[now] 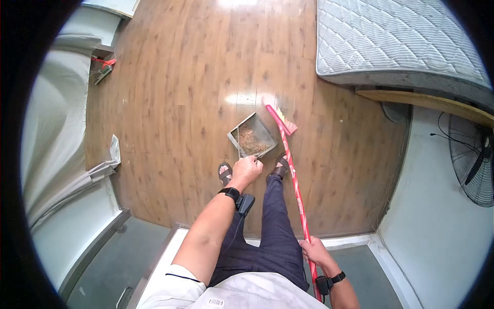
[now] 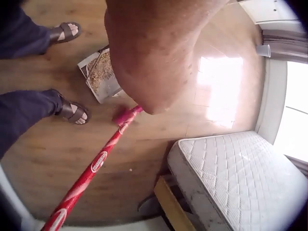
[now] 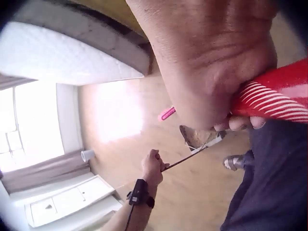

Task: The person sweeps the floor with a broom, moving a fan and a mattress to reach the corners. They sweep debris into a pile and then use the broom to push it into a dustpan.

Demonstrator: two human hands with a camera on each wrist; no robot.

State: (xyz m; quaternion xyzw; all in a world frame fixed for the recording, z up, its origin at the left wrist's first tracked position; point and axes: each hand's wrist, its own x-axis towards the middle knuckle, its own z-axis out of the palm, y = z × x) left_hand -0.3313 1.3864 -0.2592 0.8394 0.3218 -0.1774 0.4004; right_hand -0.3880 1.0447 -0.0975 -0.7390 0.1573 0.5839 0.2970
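Observation:
My left hand (image 1: 247,171) grips the end of a thin handle that runs down to a metal dustpan (image 1: 267,135) on the wood floor. Brownish debris (image 1: 250,139) lies piled inside the pan. In the right wrist view the dark rod (image 3: 184,160) shows between that hand and the pan. My right hand (image 1: 316,251) has its fingers curled round the red patterned stick of a broom (image 1: 297,188), down by my right hip. The broom's pink head (image 1: 278,118) rests on the floor just right of the dustpan, its pale bristles facing right.
My sandalled feet (image 1: 225,174) stand on the near side of the dustpan. A bare mattress (image 1: 396,41) on a wooden frame fills the far right. Against the right wall is a black fan (image 1: 476,159). A pale curtain (image 1: 64,118) hangs at left, near a red and green object (image 1: 104,69).

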